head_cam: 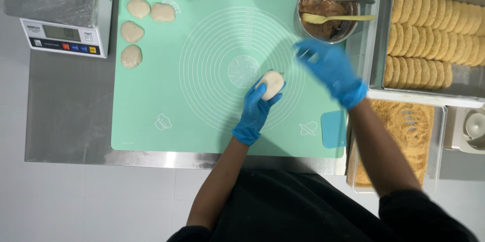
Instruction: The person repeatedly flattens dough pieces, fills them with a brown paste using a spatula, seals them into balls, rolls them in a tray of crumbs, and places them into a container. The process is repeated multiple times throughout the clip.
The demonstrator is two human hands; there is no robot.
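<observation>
My left hand, in a blue glove, cups a pale round dough piece over the mint-green silicone mat. My right hand, also gloved in blue, is blurred in the air to the right of the dough. It hangs just below a metal bowl of brown filling, fingers spread and holding nothing that I can make out. A yellow spoon and a metal utensil rest in the bowl.
Several flattened dough portions lie at the mat's top left. A digital scale stands far left. A metal tray of breaded patties sits at right, a crumb tray below it. A blue scraper lies at the mat's right edge.
</observation>
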